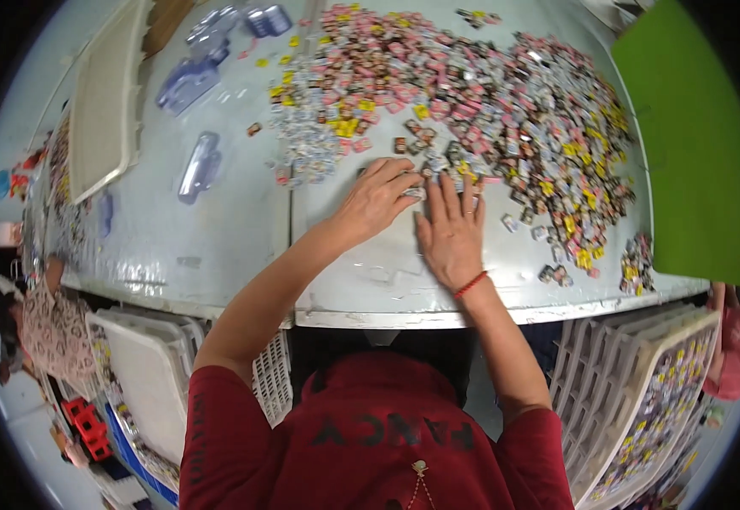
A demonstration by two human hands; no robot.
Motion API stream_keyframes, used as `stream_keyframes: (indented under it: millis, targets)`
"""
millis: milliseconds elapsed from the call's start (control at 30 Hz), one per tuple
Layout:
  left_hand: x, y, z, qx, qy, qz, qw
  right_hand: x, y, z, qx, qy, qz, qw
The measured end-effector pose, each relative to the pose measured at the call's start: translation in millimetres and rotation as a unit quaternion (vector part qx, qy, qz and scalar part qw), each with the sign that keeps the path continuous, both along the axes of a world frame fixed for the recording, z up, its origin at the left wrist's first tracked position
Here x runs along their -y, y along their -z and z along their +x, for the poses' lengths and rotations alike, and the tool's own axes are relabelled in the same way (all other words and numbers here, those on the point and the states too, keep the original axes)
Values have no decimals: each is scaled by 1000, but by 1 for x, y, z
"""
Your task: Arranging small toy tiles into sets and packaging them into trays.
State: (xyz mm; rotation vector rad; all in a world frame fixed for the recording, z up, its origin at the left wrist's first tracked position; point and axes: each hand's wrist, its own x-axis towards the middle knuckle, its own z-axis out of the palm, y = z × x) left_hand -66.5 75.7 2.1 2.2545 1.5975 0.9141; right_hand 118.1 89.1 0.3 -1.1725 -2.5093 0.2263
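A big heap of small coloured pieces (480,93), pink, yellow, white and dark, covers the far half of a pale grey table (217,246). My left hand (378,200) lies on the table with its fingertips on a few pieces at the heap's near edge. My right hand (450,229) rests flat beside it, fingers spread toward the same pieces, with a red string bracelet (470,285) on its wrist. The two hands nearly touch. Whether the left fingers pinch a piece I cannot tell.
Clear plastic holders (200,166) lie at the table's left, beside a white tray (102,110). A green sheet (693,144) stands at right. White trays are stacked below the table edge at left (144,382), and trays with small pieces at right (650,399). Another person (51,327) is at lower left.
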Motion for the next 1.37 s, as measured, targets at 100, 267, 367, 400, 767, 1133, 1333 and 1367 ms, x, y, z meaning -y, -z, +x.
stream_keyframes:
  millis: [100,267,367,400,767,1133,1333,1367]
  targets:
    - [2,-4,-21,-3,5,3,1000,-15,-5,4,21,-39,-30,999]
    - [18,-1,-47,-40,19,33,998,-13,4,-48,0,-29,-56,998]
    - [18,-2,-56,-4,-16,28,999,-16,7,-90,-75,-22,-137,988]
    - [18,1,-59,-11,-51,51,997,-16,4,-101,-75,-21,-134,988]
    - [7,-2,-61,-136,-128,122,975,-45,-21,-72,-160,-97,-64,980]
    - [-37,3,-70,-147,-233,121,954,-99,7,-93,25,-71,106,992]
    - [-36,12,-51,-169,-5,33,985,-96,6,-21,36,-168,60,983]
    - [-33,0,-49,-153,10,-5,988,-96,6,-10,52,-167,65,982]
